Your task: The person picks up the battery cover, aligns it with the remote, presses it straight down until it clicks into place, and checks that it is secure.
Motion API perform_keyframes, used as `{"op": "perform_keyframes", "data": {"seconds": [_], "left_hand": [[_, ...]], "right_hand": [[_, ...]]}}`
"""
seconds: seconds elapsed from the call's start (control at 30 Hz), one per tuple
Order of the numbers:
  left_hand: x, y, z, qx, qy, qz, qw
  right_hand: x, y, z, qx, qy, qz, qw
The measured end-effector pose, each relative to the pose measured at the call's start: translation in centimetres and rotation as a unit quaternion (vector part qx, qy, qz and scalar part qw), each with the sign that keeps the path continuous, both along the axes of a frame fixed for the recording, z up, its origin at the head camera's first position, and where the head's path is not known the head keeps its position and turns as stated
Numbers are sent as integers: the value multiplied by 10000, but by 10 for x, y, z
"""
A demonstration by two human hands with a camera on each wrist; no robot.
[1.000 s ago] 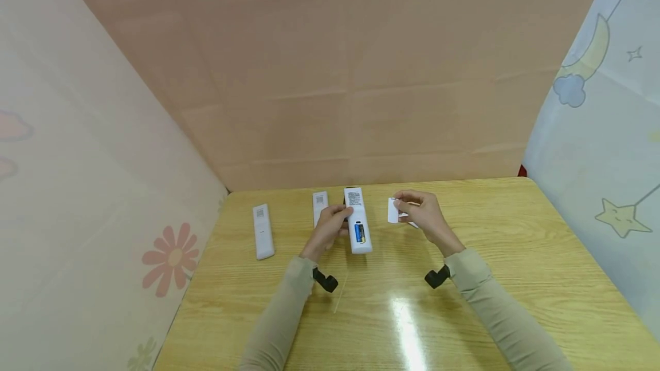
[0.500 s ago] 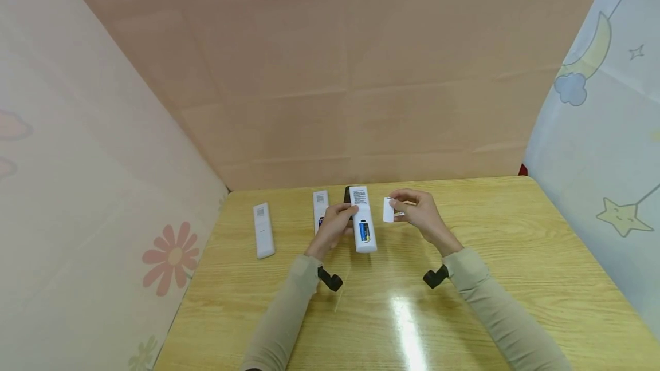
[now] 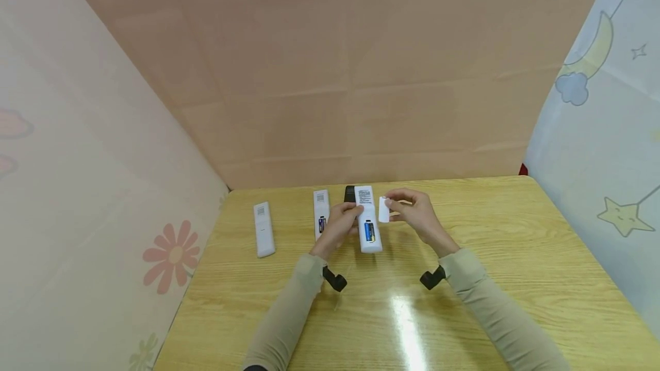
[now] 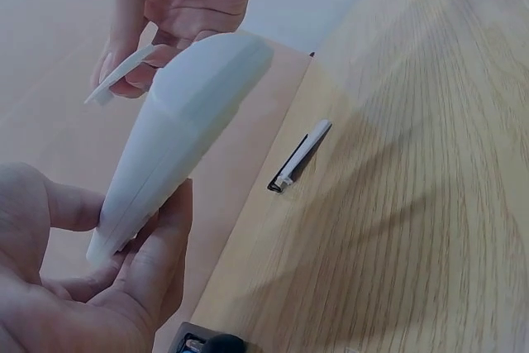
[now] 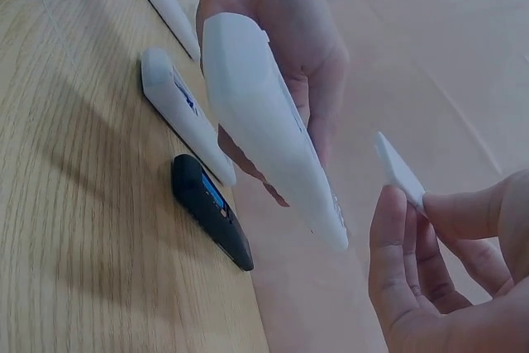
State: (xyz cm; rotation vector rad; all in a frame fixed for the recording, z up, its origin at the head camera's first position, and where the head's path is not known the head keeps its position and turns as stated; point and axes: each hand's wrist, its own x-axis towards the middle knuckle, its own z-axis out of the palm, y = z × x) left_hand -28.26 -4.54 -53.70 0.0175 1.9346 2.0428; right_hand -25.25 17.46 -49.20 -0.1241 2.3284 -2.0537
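Note:
My left hand (image 3: 341, 223) grips a white remote control (image 3: 367, 210) in the air, its back turned up. The battery bay is uncovered, with two batteries (image 3: 370, 232) in it. Between thumb and fingers, my right hand (image 3: 416, 213) pinches a small white battery cover (image 3: 384, 209), just right of the remote and apart from it. In the right wrist view the cover (image 5: 399, 173) is seen nearly edge-on. The left wrist view shows the remote's side (image 4: 178, 130), with the left thumb on one face and fingers on the other.
A closed white remote (image 3: 264, 231) lies at the left. Nearer the middle lies another white remote (image 3: 321, 208) with a battery showing, partly behind the left hand. A black remote (image 5: 211, 212) also shows a battery. A slim white-and-black item (image 4: 302, 155) lies on the wooden table (image 3: 515, 256).
My left hand has carried the white remote to the right. My right hand has brought the cover slightly left, narrowing the gap. The black remote and the middle remote's battery have become more visible.

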Motion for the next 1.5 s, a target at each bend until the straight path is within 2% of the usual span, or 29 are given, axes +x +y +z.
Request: {"op": "perform_keyframes", "data": {"seconds": [0.37, 0.87, 1.5], "left_hand": [[0, 4, -1, -8, 19, -45, 10000], [-3, 7, -5, -47, -14, -97, 9999], [-1, 8, -4, -65, 41, -167, 9998]], "right_hand": [[1, -4, 0, 7, 106, 124, 9999], [2, -11, -2, 28, 0, 190, 9998], [5, -12, -5, 70, 52, 355, 9993]]}}
